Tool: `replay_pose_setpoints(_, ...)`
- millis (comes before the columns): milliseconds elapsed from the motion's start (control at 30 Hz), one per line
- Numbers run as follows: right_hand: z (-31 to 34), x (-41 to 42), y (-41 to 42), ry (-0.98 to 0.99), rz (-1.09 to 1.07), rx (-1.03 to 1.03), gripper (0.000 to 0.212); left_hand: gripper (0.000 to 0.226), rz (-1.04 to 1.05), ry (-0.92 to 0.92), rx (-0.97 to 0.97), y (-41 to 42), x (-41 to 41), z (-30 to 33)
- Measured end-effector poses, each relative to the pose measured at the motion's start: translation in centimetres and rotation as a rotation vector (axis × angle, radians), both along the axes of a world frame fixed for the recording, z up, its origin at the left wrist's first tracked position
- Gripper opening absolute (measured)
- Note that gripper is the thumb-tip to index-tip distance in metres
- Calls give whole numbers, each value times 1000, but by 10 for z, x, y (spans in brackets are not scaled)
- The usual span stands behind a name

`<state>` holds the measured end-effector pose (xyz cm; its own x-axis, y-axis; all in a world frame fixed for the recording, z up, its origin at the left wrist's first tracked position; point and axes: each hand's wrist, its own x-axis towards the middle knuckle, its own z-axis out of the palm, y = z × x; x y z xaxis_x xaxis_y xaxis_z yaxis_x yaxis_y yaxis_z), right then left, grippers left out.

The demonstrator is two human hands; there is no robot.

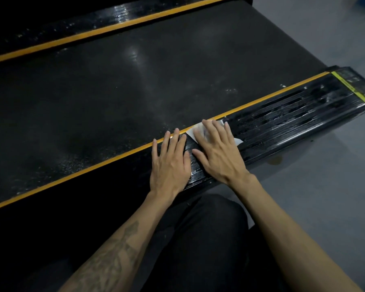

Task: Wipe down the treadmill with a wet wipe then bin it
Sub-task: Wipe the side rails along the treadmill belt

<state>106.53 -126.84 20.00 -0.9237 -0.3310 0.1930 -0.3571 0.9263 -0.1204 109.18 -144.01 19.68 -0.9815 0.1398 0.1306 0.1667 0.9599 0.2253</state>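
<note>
While my right grip (214, 148) is pressing flat, fingers spread, the limp wet wipe (195, 131) beneath is needing pinching at its exposed corner.

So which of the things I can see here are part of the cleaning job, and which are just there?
Part of the job:
- wet wipe, pressed flat under the right hand
- near side rail of the treadmill, streaked wet
- left hand, flat on the rail
- treadmill belt

Just there:
- grey floor
- person's dark-trousered knee

Grey floor (335, 186) — a brownish stain (274, 160) on it — and a black-trousered knee (209, 228).
</note>
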Motion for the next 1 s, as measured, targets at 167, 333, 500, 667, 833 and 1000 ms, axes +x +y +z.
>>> replay_pose_setpoints(167, -3, 13, -6, -22, -80, -112, 60, 58, 12, 6, 1, 2, 0, -1)
replay_pose_setpoints(333, -4, -8, -14, -85, -88, -151, 67, 58, 8, 5, -8, 2, -2, -2)
replay_pose_setpoints(500, -11, 7, -14, -5, -96, -120, 60, 56, 3, 33, -18, 1, -1, -1)
replay_pose_setpoints(667, -5, -15, -7, -36, -34, -90, 60, 56, 1, 22, -27, 3, -2, -1)
replay_pose_setpoints(833, -13, 4, -18, -49, -188, -138, 58, 56, 1, 9, -37, 4, -1, 0)
replay_pose_setpoints(1000, -4, -18, -20, -125, -76, -88, 63, 59, -6, -16, -48, 5, -3, 2)
